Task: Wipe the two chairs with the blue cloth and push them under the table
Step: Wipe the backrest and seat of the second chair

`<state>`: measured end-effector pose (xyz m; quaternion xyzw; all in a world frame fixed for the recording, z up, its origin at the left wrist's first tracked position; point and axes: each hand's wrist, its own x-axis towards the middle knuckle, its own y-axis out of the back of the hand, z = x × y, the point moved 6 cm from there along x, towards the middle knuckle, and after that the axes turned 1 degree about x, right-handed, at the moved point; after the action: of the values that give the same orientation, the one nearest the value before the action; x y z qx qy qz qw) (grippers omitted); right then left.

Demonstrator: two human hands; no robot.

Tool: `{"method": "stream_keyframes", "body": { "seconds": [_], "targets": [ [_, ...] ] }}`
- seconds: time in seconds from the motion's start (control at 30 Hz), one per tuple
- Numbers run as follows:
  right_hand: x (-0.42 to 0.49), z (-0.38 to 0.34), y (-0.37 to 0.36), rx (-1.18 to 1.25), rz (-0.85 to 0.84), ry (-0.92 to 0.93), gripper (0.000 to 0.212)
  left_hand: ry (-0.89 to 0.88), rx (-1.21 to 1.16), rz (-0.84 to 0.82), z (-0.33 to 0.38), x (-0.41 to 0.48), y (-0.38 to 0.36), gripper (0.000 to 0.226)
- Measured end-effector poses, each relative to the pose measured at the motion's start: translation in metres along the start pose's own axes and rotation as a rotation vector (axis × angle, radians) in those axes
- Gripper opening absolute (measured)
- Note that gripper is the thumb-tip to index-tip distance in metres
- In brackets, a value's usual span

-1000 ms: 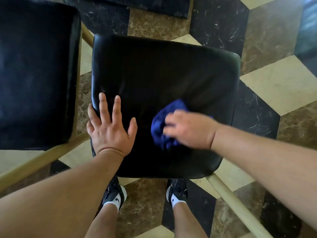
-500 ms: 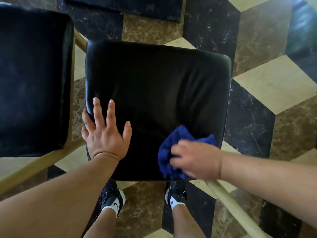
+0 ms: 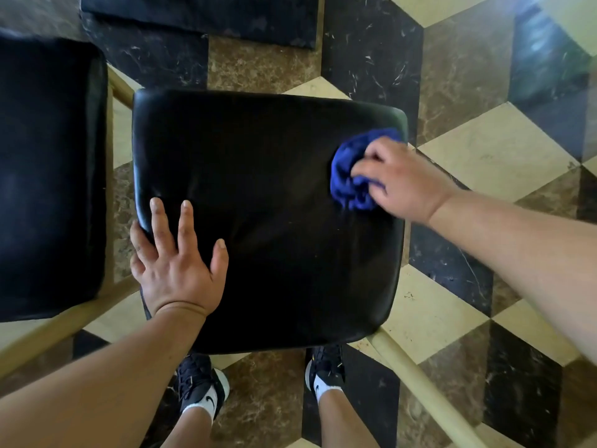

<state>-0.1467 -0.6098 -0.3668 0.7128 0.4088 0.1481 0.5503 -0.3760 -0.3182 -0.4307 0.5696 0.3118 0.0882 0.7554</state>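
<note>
A chair with a black leather seat (image 3: 268, 205) and pale wooden legs stands directly below me. My right hand (image 3: 400, 182) is shut on the bunched blue cloth (image 3: 350, 176) and presses it on the seat near the far right edge. My left hand (image 3: 176, 263) lies flat with fingers spread on the seat's near left part, its outer fingers over the left edge. A second black-seated chair (image 3: 48, 176) stands close on the left, cut off by the frame.
The floor (image 3: 484, 156) is a cube pattern of black, brown and cream marble tiles. A dark flat shape (image 3: 200, 14) lies at the top edge. My two feet in dark shoes (image 3: 200, 389) stand just behind the seat. A wooden chair leg (image 3: 420, 389) angles out at the near right.
My right hand has swept the blue cloth from the seat's near edge up to its far right side. The left hand has stayed flat on the seat's left part.
</note>
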Motion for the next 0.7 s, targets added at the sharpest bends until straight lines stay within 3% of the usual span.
{"method": "stream_keyframes", "body": {
  "seconds": [0.13, 0.23, 0.43, 0.6, 0.7],
  "targets": [
    [0.026, 0.041, 0.013, 0.087, 0.173, -0.365, 0.032, 0.0, 0.006, 0.005, -0.001, 0.001, -0.001, 0.083],
    [0.019, 0.036, 0.007, 0.104, 0.199, -0.437, 0.028, -0.005, 0.006, 0.008, -0.001, 0.001, -0.001, 0.083],
    [-0.059, -0.038, -0.026, 0.087, -0.09, -0.178, 0.024, 0.003, 0.013, -0.003, 0.0, 0.002, -0.001, 0.083],
    [-0.116, -0.106, -0.063, 0.053, -0.534, 0.308, 0.013, 0.003, 0.008, -0.008, 0.001, 0.002, 0.002, 0.084],
    [-0.099, -0.1, -0.06, -0.049, -0.544, 0.435, 0.012, 0.01, 0.017, -0.01, 0.002, 0.002, 0.002, 0.084]
  ]
}}
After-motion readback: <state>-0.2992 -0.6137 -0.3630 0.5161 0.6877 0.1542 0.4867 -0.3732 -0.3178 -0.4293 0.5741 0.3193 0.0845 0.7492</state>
